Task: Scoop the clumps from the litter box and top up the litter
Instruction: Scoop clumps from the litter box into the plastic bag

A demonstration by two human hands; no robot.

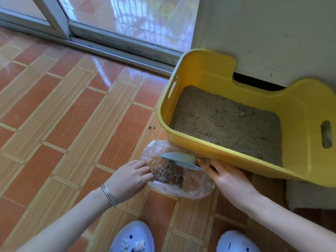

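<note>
A yellow litter box (183, 142) stands on the tiled floor at the right, holding a bed of brown-grey litter (227, 120). In front of its near-left corner lies a clear plastic bag (196, 186) with a pile of dark clumps (168, 174) inside. My left hand (130, 177) pinches the bag's left edge. My right hand (227, 179) holds a grey scoop (179, 160), tipped over the bag's mouth; the handle is hidden under my fingers.
Two stray litter grains (152, 127) lie on the floor left of the box. A sliding glass door track (116, 50) runs along the back. A white wall or cabinet (272, 33) stands behind the box. My two light blue clogs (133, 237) are at the bottom.
</note>
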